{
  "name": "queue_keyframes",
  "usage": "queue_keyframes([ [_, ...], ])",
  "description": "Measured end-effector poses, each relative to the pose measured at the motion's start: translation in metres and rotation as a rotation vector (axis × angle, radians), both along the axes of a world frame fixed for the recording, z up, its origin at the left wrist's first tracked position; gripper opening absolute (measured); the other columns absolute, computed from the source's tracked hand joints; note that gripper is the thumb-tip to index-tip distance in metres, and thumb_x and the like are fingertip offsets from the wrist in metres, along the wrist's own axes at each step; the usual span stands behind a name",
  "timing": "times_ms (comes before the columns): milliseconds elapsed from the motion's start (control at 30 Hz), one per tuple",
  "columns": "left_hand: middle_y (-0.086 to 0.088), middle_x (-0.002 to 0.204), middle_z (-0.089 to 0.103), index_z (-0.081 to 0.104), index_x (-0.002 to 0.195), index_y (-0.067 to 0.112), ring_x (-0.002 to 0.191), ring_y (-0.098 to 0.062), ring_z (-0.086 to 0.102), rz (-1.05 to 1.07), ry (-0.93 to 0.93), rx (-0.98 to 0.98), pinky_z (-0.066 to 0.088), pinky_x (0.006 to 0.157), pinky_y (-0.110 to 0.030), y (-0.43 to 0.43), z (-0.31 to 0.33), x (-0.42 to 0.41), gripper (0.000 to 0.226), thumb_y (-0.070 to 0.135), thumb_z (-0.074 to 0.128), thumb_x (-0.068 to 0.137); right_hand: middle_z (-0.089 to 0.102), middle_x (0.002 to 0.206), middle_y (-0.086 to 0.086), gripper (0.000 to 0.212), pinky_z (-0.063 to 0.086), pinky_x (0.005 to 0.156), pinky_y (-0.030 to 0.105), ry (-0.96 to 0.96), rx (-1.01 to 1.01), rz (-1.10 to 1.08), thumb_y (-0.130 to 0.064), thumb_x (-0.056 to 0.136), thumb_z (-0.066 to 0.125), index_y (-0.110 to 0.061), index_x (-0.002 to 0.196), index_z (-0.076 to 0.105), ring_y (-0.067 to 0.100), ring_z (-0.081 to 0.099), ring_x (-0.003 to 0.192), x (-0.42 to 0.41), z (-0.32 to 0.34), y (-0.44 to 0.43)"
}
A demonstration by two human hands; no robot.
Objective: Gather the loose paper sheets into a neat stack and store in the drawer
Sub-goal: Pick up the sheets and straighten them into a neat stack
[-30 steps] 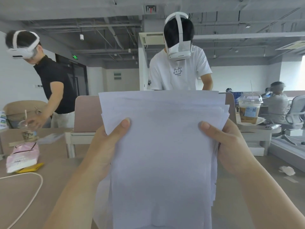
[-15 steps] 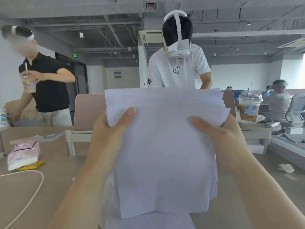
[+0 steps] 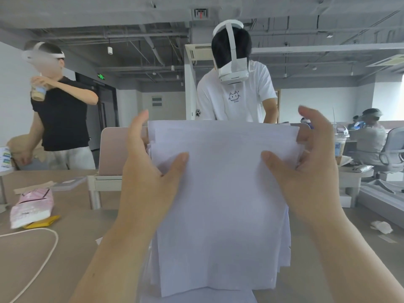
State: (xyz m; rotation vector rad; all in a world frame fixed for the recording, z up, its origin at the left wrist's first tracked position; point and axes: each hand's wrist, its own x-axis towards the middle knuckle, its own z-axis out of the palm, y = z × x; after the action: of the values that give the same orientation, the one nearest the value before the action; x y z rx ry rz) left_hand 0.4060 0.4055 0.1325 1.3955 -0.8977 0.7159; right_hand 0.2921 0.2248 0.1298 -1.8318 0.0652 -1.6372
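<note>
A stack of white paper sheets [image 3: 223, 204] stands upright in front of me, its lower edge just above the brown table [image 3: 39, 259]. My left hand [image 3: 148, 184] presses the stack's left edge, thumb on the front sheet, fingers stretched up along the side. My right hand [image 3: 310, 178] flanks the right edge, thumb on the front, fingers spread and lifted off the paper. The side edges are uneven, with sheets sticking out at the lower right. No drawer is in view.
On the table at left lie a pink packet [image 3: 32, 206], a yellow packet [image 3: 41, 223] and a white cable [image 3: 43, 254]. A pink desk divider [image 3: 113, 149] stands behind the stack. Two people wearing headsets stand beyond the table. An iced drink cup [image 3: 340, 145] sits at right.
The stack sank lower in view. Both hands slid up its sides and my fingers spread out from a closed grip. The person at left raised a cup toward the head.
</note>
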Motion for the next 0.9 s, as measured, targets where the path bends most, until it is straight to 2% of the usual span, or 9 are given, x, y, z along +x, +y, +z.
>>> queue_keyframes([
  [67, 0.034, 0.135, 0.040, 0.014, 0.120, 0.072, 0.124, 0.016, 0.038, 0.065, -0.085, 0.051, 0.037, 0.103, -0.013, 0.002, 0.001, 0.000, 0.083, 0.023, 0.070, 0.084, 0.050, 0.137, 0.002, 0.075, 0.037, 0.075, -0.003, 0.070, -0.185, -0.118, -0.003, 0.077, 0.071, -0.051, 0.126, 0.040, -0.027, 0.041, 0.096, -0.005, 0.003, -0.001],
  [167, 0.035, 0.120, 0.035, 0.023, 0.135, 0.056, 0.100, 0.033, 0.028, 0.204, -0.197, 0.159, 0.018, 0.081, 0.014, 0.002, 0.000, 0.003, 0.069, 0.025, 0.064, 0.087, 0.050, 0.108, -0.001, 0.062, 0.034, 0.068, -0.004, 0.107, -0.298, -0.189, -0.005, 0.078, 0.070, -0.033, 0.131, 0.054, -0.021, 0.044, 0.084, -0.005, 0.004, -0.008],
  [233, 0.022, 0.117, 0.039, 0.039, 0.135, 0.044, 0.091, 0.024, 0.033, 0.264, -0.213, 0.190, 0.021, 0.077, 0.013, 0.001, -0.001, 0.006, 0.055, 0.028, 0.062, 0.088, 0.050, 0.102, -0.003, 0.051, 0.036, 0.065, -0.001, 0.101, -0.282, -0.170, -0.010, 0.078, 0.069, -0.029, 0.125, 0.062, -0.015, 0.046, 0.080, -0.005, 0.003, -0.012],
  [367, 0.015, 0.111, 0.047, 0.052, 0.110, 0.039, 0.093, 0.035, 0.032, 0.280, -0.234, 0.205, 0.024, 0.077, 0.010, 0.002, -0.002, 0.011, 0.030, 0.028, 0.064, 0.085, 0.057, 0.108, -0.001, 0.040, 0.039, 0.062, 0.003, 0.112, -0.235, -0.135, -0.006, 0.078, 0.071, -0.028, 0.112, 0.069, -0.022, 0.045, 0.093, -0.004, 0.002, -0.015],
  [500, 0.031, 0.100, 0.054, 0.048, 0.099, 0.048, 0.096, 0.029, 0.040, 0.185, -0.185, 0.160, 0.035, 0.084, -0.003, 0.003, -0.002, 0.012, 0.029, 0.031, 0.066, 0.084, 0.060, 0.102, -0.010, 0.035, 0.042, 0.066, 0.007, 0.068, -0.220, -0.094, -0.011, 0.075, 0.071, -0.034, 0.101, 0.067, -0.015, 0.050, 0.091, -0.003, 0.002, -0.016],
  [567, 0.044, 0.101, 0.052, 0.048, 0.099, 0.052, 0.105, 0.015, 0.049, 0.060, -0.038, 0.036, 0.044, 0.092, -0.022, 0.001, -0.004, 0.013, 0.038, 0.030, 0.072, 0.080, 0.062, 0.098, -0.018, 0.040, 0.050, 0.070, 0.018, 0.011, -0.033, 0.074, -0.017, 0.071, 0.072, -0.035, 0.105, 0.061, -0.003, 0.060, 0.086, 0.000, -0.003, -0.017],
  [633, 0.033, 0.102, 0.062, 0.054, 0.100, 0.048, 0.106, -0.007, 0.062, -0.171, 0.203, -0.122, 0.053, 0.087, -0.036, -0.001, -0.010, 0.016, 0.041, 0.035, 0.079, 0.070, 0.069, 0.097, -0.007, 0.050, 0.057, 0.066, 0.031, -0.035, 0.259, 0.472, -0.013, 0.069, 0.074, -0.021, 0.116, 0.057, 0.014, 0.069, 0.082, 0.003, -0.011, -0.023],
  [767, 0.012, 0.072, 0.076, 0.070, 0.078, 0.027, 0.067, -0.008, 0.074, -0.441, 0.516, -0.126, 0.056, 0.056, -0.023, -0.010, -0.033, 0.023, 0.018, 0.036, 0.076, 0.064, 0.078, 0.084, 0.007, 0.020, 0.057, 0.056, 0.031, 0.279, 0.539, 0.758, -0.017, 0.067, 0.077, -0.011, 0.086, 0.075, 0.023, 0.075, 0.072, 0.020, -0.048, -0.035],
  [900, 0.015, 0.066, 0.075, 0.072, 0.068, 0.026, 0.062, -0.002, 0.071, -0.371, 0.522, -0.148, 0.056, 0.055, -0.021, -0.022, -0.039, 0.029, 0.006, 0.027, 0.077, 0.071, 0.077, 0.092, 0.014, 0.026, 0.056, 0.073, 0.042, 0.376, 0.575, 0.720, -0.023, 0.064, 0.075, -0.007, 0.084, 0.078, 0.032, 0.074, 0.084, 0.033, -0.063, -0.033],
])
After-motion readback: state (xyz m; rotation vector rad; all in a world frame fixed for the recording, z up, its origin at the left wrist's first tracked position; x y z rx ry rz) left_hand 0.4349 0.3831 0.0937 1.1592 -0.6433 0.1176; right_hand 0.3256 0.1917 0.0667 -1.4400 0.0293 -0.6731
